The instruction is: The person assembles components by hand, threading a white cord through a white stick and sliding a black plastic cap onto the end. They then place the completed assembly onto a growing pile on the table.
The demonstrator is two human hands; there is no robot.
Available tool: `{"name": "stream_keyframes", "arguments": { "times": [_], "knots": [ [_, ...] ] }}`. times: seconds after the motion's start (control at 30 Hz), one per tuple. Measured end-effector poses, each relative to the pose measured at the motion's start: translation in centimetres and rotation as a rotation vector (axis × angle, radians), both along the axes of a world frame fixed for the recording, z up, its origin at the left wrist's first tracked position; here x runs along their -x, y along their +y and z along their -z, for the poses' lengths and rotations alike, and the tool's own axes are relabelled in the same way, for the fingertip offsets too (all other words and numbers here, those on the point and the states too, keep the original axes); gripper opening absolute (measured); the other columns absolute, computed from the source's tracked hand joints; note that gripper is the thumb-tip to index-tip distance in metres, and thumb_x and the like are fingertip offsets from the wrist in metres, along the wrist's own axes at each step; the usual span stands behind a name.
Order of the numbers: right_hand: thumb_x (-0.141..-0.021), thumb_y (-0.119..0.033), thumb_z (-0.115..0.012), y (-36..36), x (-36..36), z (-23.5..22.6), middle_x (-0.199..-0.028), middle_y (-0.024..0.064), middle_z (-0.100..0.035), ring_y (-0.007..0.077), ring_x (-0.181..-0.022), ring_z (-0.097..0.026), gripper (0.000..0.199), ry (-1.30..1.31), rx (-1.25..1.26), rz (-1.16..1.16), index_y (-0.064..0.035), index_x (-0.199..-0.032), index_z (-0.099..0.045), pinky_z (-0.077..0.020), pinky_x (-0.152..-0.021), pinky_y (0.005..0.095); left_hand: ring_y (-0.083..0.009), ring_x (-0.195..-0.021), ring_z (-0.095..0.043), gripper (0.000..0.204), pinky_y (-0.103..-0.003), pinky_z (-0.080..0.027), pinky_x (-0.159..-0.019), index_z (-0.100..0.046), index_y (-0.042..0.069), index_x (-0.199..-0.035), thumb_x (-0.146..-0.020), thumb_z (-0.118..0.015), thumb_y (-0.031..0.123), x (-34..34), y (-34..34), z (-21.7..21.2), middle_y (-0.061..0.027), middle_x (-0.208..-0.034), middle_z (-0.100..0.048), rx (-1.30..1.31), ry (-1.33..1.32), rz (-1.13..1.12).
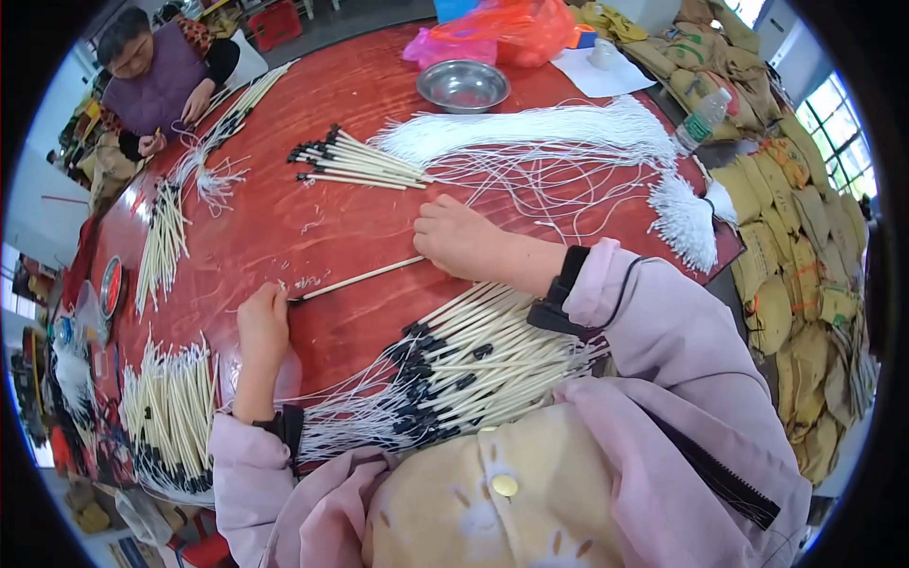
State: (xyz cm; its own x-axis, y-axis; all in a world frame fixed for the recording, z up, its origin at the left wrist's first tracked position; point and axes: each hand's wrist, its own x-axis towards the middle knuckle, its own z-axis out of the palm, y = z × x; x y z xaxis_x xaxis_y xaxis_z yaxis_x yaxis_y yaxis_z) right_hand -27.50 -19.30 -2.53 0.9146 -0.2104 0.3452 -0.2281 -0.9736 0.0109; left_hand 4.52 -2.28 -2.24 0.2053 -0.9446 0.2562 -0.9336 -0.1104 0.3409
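Over the red bench (256, 218), the left grip (263, 327) pinches a slim cream stick (365, 277) at its black end. The right grip (456, 239) encloses the other, apparently for steadiness.

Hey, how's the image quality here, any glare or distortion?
Head view: fisheye bending curves the far edge of the red table, with black around the rim. Head view: the window at right is very bright, and pale glare lies on the table's left side. Head view: the right hand and pale stick have fairly clear outlines.
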Motion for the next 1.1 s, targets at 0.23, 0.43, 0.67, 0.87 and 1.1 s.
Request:
{"name": "stream_keyframes", "arguments": {
  "times": [0.23, 0.43, 0.67, 0.87, 1.1],
  "knots": [
    [-0.078, -0.025, -0.075, -0.2, 4.0, -1.8, -0.088, 0.0014, -0.061, 0.0225, -0.097, -0.056, 0.018, -0.013, -0.126, 0.037, -0.0093, -0.082, -0.066, -0.0423, -0.088, 0.0377, -0.0247, -0.057, -0.056, 0.019, -0.039, -0.042, -0.055, -0.062, -0.001, -0.087, -0.098, -0.058, 0.014, -1.6, 2.1, -4.4, -0.0140, -0.066, -0.058, 0.164, 0.137, -0.047],
    [-0.080, -0.037, -0.076, 1.1, 2.2, -2.1, -0.089, 0.0001, -0.062, 0.0222, -0.101, -0.055, 0.031, -0.317, -0.065, 0.017, -0.0077, -0.085, -0.067, -0.0412, -0.090, 0.0400, -0.0046, -0.057, -0.045, 0.022, -0.025, -0.036, -0.051, -0.060, 0.001, -0.087, -0.104, -0.053, 0.014, 3.7, 2.8, -8.2, 0.0020, -0.063, -0.048, 0.052, 0.369, -0.016],
    [-0.085, -0.037, -0.071, 3.5, -2.1, -2.3, -0.088, -0.0022, -0.062, 0.0188, -0.100, -0.054, 0.023, 0.117, -0.022, -0.073, -0.0144, -0.082, -0.069, -0.0409, -0.086, 0.0390, -0.0028, -0.059, -0.043, 0.018, -0.021, -0.034, -0.053, -0.061, 0.004, -0.093, -0.106, -0.052, 0.014, 8.8, 2.8, -13.1, 0.0054, -0.066, -0.048, 0.225, 0.520, 0.104],
    [-0.084, -0.032, -0.069, 1.4, -0.5, -1.9, -0.083, -0.0043, -0.061, 0.0186, -0.092, -0.056, 0.017, 0.044, 0.110, -0.049, -0.0189, -0.073, -0.066, -0.0418, -0.080, 0.0371, -0.0032, -0.058, -0.045, 0.018, -0.020, -0.035, -0.053, -0.062, 0.005, -0.096, -0.107, -0.051, 0.014, 4.1, 6.1, -13.7, 0.0044, -0.068, -0.050, 0.375, 0.516, -0.041],
    [-0.085, -0.027, -0.069, 2.0, 5.8, -10.7, -0.082, 0.0020, -0.060, 0.0245, -0.088, -0.055, 0.022, -0.162, -0.055, -0.147, -0.0112, -0.072, -0.060, -0.0417, -0.081, 0.0405, -0.0021, -0.060, -0.044, 0.024, -0.021, -0.032, -0.051, -0.061, 0.008, -0.094, -0.107, -0.053, 0.026, -8.3, 14.8, -10.3, 0.0070, -0.069, -0.049, 0.545, 0.530, -0.463]
  ]
}}
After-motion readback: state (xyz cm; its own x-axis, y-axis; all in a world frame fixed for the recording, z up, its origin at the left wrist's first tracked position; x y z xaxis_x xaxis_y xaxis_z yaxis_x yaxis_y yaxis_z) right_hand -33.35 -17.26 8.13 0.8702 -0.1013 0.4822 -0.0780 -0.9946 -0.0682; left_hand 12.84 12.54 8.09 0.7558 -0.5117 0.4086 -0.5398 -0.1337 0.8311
